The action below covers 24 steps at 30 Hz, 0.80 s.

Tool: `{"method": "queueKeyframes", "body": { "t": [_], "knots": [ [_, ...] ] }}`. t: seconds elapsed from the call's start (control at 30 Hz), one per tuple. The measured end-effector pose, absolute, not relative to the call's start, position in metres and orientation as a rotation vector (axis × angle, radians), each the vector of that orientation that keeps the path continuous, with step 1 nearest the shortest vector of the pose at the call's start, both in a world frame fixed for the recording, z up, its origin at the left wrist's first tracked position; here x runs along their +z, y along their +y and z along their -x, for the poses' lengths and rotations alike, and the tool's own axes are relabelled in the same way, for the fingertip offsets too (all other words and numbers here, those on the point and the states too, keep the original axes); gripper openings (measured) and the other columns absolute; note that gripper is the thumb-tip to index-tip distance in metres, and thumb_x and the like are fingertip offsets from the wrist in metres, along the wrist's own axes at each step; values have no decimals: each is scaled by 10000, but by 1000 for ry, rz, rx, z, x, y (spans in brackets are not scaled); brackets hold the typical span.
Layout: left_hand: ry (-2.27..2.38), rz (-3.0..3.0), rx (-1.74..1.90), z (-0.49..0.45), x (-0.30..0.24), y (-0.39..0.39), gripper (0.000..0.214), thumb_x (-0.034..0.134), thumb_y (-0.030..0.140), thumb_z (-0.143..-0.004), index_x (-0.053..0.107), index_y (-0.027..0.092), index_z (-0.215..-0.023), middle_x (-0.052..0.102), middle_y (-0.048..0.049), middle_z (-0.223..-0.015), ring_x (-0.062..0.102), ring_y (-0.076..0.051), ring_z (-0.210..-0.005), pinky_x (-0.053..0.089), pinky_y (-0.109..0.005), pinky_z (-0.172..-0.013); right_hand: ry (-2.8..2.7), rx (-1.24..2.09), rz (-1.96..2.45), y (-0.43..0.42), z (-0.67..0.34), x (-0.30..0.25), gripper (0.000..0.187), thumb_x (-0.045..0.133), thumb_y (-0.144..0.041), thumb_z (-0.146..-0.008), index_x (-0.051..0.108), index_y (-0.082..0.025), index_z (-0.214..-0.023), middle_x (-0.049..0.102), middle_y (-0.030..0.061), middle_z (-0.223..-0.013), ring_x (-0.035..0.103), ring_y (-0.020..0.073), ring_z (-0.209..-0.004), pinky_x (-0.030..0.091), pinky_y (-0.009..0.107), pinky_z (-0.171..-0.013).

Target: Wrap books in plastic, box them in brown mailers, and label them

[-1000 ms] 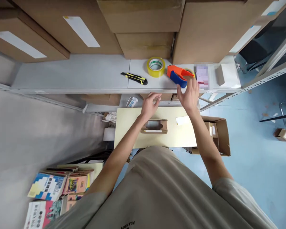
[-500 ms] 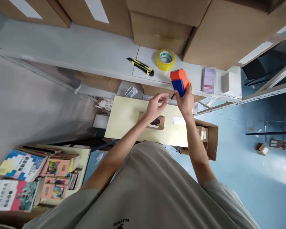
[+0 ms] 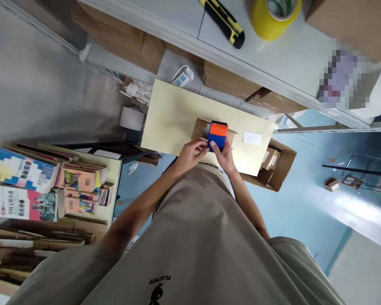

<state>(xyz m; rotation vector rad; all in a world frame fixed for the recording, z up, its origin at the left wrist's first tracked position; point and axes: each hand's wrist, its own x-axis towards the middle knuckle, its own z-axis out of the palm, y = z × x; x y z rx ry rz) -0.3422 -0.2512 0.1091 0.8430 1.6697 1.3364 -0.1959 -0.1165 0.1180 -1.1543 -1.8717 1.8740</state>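
In front of my waist, above the pale table, is an orange-and-blue tape dispenser with a black toothed edge at its top. My right hand grips its lower right part, thumb across the blue face. My left hand is closed at its left edge, fingertips pinched against it; whether they also hold a tape end is too small to tell. Beneath the dispenser, partly hidden by it and my fingers, a small brown cardboard box lies on the table.
On the grey shelf ahead lie a yellow-and-black utility knife and a yellow tape roll. A white label is on the table. An open carton stands right, a power strip behind, book stacks left.
My right hand has brought the tape dispenser down from the shelf edge to above the table. My left hand has come against its left side. The view has tilted down.
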Motion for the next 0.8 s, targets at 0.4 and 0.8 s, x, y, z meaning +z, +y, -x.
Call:
{"method": "queueKeyframes", "body": {
  "t": [0.4,0.8],
  "knots": [
    [1341,-460,1291,436,116,-267,704,990,810,-818,934,195,-1157,896,-148,-1233,807,-354,-1200,650,-455,-1037,-2696,1808,1123,-112,194,167,771,756,-966,-949,675,-258,-1244,787,87,-1045,727,316,-916,661,521,-896],
    [1286,-460,1271,450,89,-281,540,1001,693,-831,889,178,-945,841,-80,-930,741,-224,-883,579,-338,-814,-3029,1719,1246,-123,230,204,732,727,-866,-1006,713,-219,-1347,831,97,-1082,766,306,-936,612,438,-848]
  ]
}}
